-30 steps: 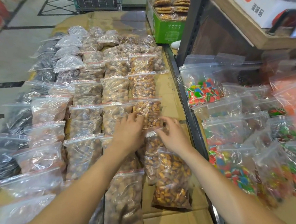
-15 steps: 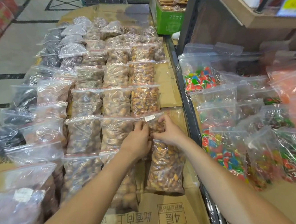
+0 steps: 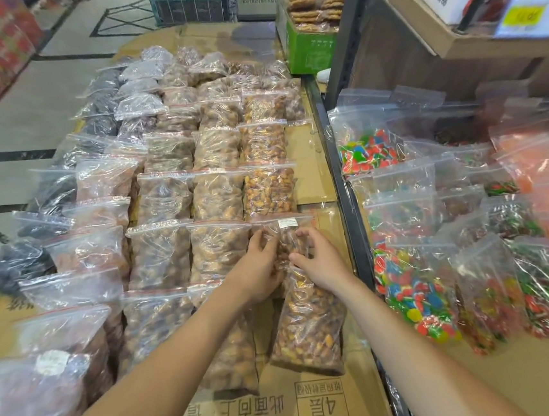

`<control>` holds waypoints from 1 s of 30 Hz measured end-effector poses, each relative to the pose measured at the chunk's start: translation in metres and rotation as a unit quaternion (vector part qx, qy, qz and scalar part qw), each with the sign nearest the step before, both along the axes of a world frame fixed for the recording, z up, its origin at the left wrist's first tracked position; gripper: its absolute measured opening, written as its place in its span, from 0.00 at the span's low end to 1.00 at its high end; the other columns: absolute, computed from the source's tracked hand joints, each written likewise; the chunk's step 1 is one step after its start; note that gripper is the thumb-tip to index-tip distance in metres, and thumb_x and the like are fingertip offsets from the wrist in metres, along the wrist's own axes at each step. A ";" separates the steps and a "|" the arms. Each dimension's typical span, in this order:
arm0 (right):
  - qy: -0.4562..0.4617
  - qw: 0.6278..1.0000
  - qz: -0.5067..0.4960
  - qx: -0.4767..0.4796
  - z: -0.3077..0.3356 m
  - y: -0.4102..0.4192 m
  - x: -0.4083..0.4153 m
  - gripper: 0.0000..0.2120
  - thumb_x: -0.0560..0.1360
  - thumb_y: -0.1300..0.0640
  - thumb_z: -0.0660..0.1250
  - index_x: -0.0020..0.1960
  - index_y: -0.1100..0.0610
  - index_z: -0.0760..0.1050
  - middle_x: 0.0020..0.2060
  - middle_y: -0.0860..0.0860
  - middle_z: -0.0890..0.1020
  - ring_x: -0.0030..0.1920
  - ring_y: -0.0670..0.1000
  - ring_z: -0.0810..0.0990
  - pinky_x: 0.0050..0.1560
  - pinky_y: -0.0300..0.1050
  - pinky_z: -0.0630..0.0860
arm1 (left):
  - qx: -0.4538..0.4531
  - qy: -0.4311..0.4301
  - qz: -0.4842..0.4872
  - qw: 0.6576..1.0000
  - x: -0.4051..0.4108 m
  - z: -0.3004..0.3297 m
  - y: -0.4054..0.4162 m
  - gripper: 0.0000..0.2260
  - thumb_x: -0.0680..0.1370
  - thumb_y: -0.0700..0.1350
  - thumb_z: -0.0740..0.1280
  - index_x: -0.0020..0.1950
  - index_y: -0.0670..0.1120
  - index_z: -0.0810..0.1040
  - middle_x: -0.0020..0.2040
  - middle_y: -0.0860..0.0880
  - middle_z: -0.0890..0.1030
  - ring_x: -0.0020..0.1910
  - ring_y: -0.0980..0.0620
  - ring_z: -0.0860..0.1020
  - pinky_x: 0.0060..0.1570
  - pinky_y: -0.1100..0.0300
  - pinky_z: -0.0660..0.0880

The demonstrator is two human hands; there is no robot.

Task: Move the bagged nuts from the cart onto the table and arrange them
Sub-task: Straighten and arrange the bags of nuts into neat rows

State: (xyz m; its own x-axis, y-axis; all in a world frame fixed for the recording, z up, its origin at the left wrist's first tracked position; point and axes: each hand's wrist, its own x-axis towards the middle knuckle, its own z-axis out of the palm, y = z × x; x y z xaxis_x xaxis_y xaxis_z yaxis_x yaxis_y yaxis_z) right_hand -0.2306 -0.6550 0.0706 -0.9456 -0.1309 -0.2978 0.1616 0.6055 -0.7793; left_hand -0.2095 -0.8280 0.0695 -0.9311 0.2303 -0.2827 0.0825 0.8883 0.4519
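Rows of clear zip bags of nuts (image 3: 218,196) lie on a cardboard-covered table (image 3: 311,184). In the right-hand column a bag of orange-brown nuts (image 3: 288,240) with a white label lies below another such bag (image 3: 269,188). My left hand (image 3: 259,269) grips its left side and my right hand (image 3: 318,260) pinches its right side. A further bag of the same nuts (image 3: 311,325) lies just below my hands, partly under them. The cart is not in view.
Dark dried fruit bags (image 3: 102,100) line the table's left edge. A dark metal rail (image 3: 341,181) separates the table from a shelf of coloured candy bags (image 3: 407,279). A green box of biscuits (image 3: 311,43) stands at the back.
Both hands drew back toward me, from the bag farther up the right column to the labelled bag below it. The camera tilted down, showing more cardboard in front.
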 end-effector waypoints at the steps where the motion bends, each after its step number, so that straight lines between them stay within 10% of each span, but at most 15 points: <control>1: -0.002 1.000 0.006 0.010 0.000 -0.001 0.000 0.24 0.80 0.55 0.71 0.74 0.51 0.69 0.67 0.49 0.77 0.67 0.52 0.77 0.53 0.37 0.71 | -0.001 -0.005 -0.003 1.000 -0.001 0.000 0.000 0.36 0.80 0.46 0.68 0.83 0.46 0.53 0.82 0.36 0.46 0.72 0.37 0.73 0.65 0.52 0.73; 10: -0.039 0.998 0.039 0.041 -0.001 0.004 -0.003 0.40 0.74 0.52 0.79 0.80 0.47 0.63 0.78 0.47 0.69 0.76 0.53 0.69 0.73 0.52 0.70 | 0.036 -0.025 0.022 0.999 0.000 0.001 0.003 0.39 0.80 0.43 0.69 0.83 0.44 0.49 0.82 0.35 0.43 0.73 0.36 0.71 0.67 0.52 0.70; 19: -0.022 1.000 0.010 -0.002 -0.006 -0.001 0.003 0.31 0.75 0.52 0.77 0.73 0.44 0.67 0.70 0.47 0.76 0.67 0.52 0.76 0.62 0.50 0.75 | 0.097 0.029 0.069 0.992 0.003 -0.003 -0.004 0.31 0.78 0.38 0.70 0.79 0.45 0.63 0.82 0.40 0.55 0.80 0.41 0.58 0.73 0.48 0.67; 30: -0.055 0.997 0.058 0.025 -0.009 0.002 0.005 0.41 0.74 0.54 0.79 0.79 0.45 0.60 0.73 0.48 0.73 0.63 0.49 0.75 0.64 0.48 0.76 | 0.081 0.010 0.064 0.995 0.009 -0.007 0.000 0.33 0.81 0.52 0.69 0.82 0.48 0.57 0.83 0.43 0.49 0.78 0.41 0.63 0.71 0.49 0.70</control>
State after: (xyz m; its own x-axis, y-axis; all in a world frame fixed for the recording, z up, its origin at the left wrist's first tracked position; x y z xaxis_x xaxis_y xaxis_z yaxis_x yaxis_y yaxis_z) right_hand -0.2256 -0.6528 0.0616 -0.8864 -0.2191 -0.4078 0.1716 0.6626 -0.7291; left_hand -0.2007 -0.8284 0.0622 -0.9611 0.1503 -0.2319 -0.0160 0.8076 0.5895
